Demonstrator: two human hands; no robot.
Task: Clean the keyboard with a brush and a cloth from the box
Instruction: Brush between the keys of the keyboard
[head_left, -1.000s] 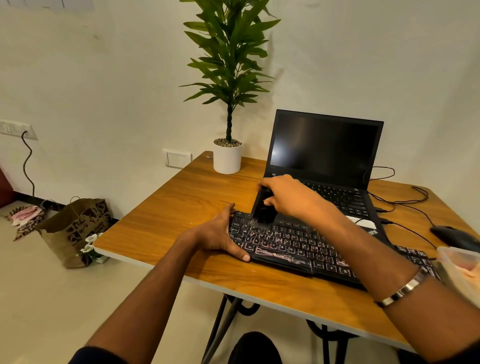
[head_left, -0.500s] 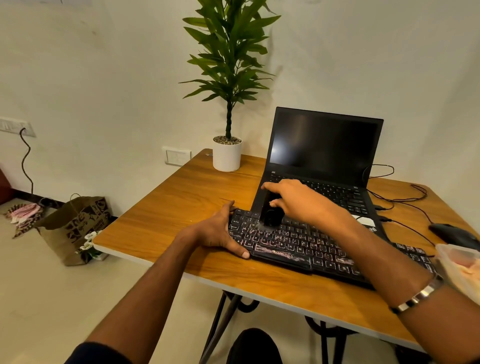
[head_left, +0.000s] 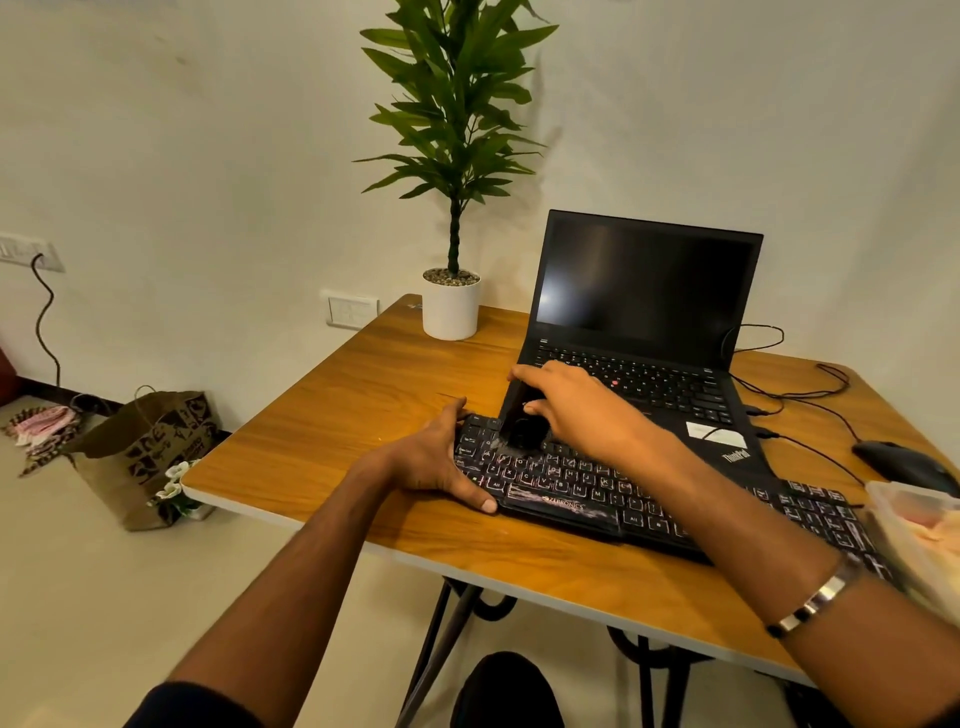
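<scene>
A black dusty keyboard (head_left: 597, 493) lies along the front of the wooden table (head_left: 332, 431). My left hand (head_left: 436, 462) grips the keyboard's left end, thumb along the front edge. My right hand (head_left: 576, 405) holds a black brush (head_left: 522, 423) upright, its bristles down on the upper-left keys. At the right edge stands a clear plastic box (head_left: 919, 530) with a pale cloth inside, partly cut off by the frame.
An open black laptop (head_left: 644, 312) sits just behind the keyboard. A white potted plant (head_left: 451, 306) stands at the table's back left. A black mouse (head_left: 898, 462) and cables lie at the right. On the floor at the left stands a brown paper bag (head_left: 140, 452).
My right hand has swept the brush back and forth over the upper-left keys, ending near the left end. My left hand has stayed on the keyboard's left end.
</scene>
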